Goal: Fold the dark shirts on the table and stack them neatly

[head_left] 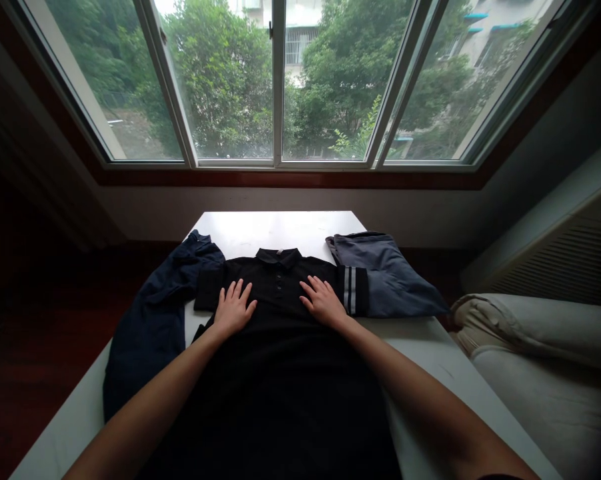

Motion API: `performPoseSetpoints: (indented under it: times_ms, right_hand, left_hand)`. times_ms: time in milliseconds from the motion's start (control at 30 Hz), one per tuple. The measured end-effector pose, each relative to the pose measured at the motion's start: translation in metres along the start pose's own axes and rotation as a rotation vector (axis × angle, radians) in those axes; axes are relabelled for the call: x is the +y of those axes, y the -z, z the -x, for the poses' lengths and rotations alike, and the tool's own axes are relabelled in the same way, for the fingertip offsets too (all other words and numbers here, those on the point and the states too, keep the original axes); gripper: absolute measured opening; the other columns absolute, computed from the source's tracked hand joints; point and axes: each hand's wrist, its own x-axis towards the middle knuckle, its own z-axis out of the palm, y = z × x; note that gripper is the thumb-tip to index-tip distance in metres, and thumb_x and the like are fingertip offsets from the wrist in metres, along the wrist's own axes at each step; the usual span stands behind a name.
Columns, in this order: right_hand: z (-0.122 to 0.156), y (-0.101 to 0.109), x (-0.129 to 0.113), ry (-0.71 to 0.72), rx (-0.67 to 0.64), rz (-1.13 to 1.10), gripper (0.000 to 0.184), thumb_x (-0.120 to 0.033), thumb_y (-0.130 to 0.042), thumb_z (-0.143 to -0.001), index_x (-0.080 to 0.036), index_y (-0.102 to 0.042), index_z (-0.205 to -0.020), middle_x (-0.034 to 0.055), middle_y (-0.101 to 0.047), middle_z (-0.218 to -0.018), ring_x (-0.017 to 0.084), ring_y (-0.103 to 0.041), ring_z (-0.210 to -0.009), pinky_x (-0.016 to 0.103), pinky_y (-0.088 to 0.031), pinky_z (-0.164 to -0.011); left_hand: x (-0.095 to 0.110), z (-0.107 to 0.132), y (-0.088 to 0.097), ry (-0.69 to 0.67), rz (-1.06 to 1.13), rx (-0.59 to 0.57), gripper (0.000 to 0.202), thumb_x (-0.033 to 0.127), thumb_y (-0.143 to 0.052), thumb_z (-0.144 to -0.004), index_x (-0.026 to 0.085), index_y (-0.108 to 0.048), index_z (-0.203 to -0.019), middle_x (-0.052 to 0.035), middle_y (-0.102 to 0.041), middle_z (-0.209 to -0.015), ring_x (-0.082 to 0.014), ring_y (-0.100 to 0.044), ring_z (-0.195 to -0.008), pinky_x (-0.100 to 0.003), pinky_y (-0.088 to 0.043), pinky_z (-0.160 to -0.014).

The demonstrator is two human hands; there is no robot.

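A black polo shirt lies spread front side up, its collar toward the window and its short sleeves out to the sides. Two grey stripes cross the right sleeve. My left hand rests flat on the left chest of the shirt, fingers spread. On the opposite side of the buttons, my right hand lies flat with its fingers apart. Neither hand grips the cloth. The shirt's lower part merges with dark cloth close to me, so I cannot tell where its hem ends.
The shirt lies on a white table. Dark navy clothing hangs over the table's left edge. Folded grey-blue trousers lie at the right, partly under the striped sleeve. A pale sofa stands at the right, and a window is ahead.
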Motion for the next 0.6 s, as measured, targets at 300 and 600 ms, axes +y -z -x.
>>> performPoseSetpoints:
  times_ms: [300, 600]
  right_hand:
    - [-0.054, 0.012, -0.009, -0.111, 0.044, -0.070, 0.057, -0.052, -0.046, -0.104, -0.022, -0.050, -0.153, 0.0138, -0.041, -0.162, 0.027, -0.035, -0.150, 0.042, -0.027, -0.122]
    - [-0.112, -0.012, -0.001, -0.147, -0.107, -0.054, 0.072, -0.068, -0.033, -0.103, -0.026, -0.038, -0.160, 0.0101, -0.015, -0.173, 0.028, -0.006, -0.160, 0.054, -0.001, -0.126]
  left_hand:
    - [0.008, -0.065, 0.007, -0.007, 0.074, -0.059, 0.064, 0.055, -0.037, -0.104, 0.022, -0.041, -0.158, -0.0107, -0.037, -0.166, -0.0287, -0.031, -0.154, -0.047, -0.024, -0.126]
    - [-0.003, -0.117, -0.022, 0.032, 0.046, -0.113, 0.077, 0.070, -0.029, -0.100, 0.027, -0.031, -0.164, -0.0092, -0.019, -0.173, -0.0345, -0.010, -0.160, -0.062, -0.008, -0.126]
